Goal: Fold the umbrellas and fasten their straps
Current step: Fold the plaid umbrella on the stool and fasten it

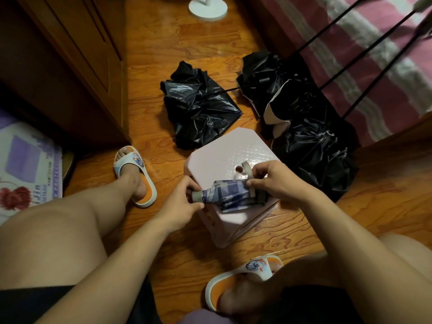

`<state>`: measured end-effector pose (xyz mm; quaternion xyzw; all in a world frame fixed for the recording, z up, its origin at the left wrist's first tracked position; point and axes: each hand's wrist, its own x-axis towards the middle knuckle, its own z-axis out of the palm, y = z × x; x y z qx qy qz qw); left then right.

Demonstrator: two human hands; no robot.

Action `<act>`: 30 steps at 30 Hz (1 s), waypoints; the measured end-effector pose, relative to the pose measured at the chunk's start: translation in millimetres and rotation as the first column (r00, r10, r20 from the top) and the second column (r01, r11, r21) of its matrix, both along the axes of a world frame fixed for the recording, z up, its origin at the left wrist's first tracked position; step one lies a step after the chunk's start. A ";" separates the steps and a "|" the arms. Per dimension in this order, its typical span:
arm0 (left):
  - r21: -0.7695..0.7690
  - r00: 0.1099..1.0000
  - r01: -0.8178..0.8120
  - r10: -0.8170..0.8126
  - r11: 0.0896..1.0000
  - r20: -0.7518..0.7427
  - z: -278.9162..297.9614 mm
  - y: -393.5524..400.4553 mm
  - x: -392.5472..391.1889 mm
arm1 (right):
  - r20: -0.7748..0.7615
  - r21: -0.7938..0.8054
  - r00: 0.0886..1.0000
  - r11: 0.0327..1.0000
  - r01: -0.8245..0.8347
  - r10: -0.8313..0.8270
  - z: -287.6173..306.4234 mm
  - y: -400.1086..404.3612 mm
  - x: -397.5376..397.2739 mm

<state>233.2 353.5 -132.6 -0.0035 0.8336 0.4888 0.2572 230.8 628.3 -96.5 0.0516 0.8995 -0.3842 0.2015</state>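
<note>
1. At the far left edge of the floor lies a printed mat (25,164) in purple and white, next to a dark wooden cabinet (77,66).
2. A bare foot in a white-and-orange slipper (135,176) rests on the glossy wooden floor (163,54) just right of the cabinet; a second matching slipper (243,279) sits nearer the camera, below the stool.
3. The left hand (184,202) grips the grey end cap of a blue plaid umbrella (229,195), fingers curled round it.
4. That umbrella is collapsed and rolled, lying across the near part of a pale pink plastic stool (224,150), its cap end sticking out past the stool's left edge.
5. A grey strap (246,168) loops up from the umbrella toward the right hand.
6. The right hand (275,181) pinches the folded fabric and strap from above, its thumb pressed on the canopy.
7. Beyond the stool, a crumpled black umbrella (198,108) lies unfolded on the floor.
8. Further right, more black umbrellas (304,127) are heaped together, touching the stool's right side, with thin black shafts (364,54) leaning over a pink-and-white striped bedcover (350,31).
9. At the top, a white round stand base (208,8) sits on the floor.
</note>
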 end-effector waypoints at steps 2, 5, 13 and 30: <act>-0.008 1.000 0.010 -0.010 1.000 -0.024 -2.8 -0.4 1.2 | -0.005 0.012 0.999 0.998 -0.054 0.054 0.8 -0.7 1.8; 0.173 0.953 -0.209 0.161 0.962 0.256 2.6 4.6 -0.1 | -0.007 0.005 0.998 0.998 -0.055 0.055 -0.6 -3.5 3.7; 0.191 0.954 -0.120 0.060 0.974 0.295 2.2 -0.6 0.0 | 0.101 -0.169 0.990 0.979 0.110 -0.094 -3.2 -0.4 9.3; 0.028 0.934 -0.145 0.127 0.989 0.334 5.8 8.8 1.1 | 0.046 -0.211 0.995 0.972 0.102 -0.094 -4.2 -2.8 12.4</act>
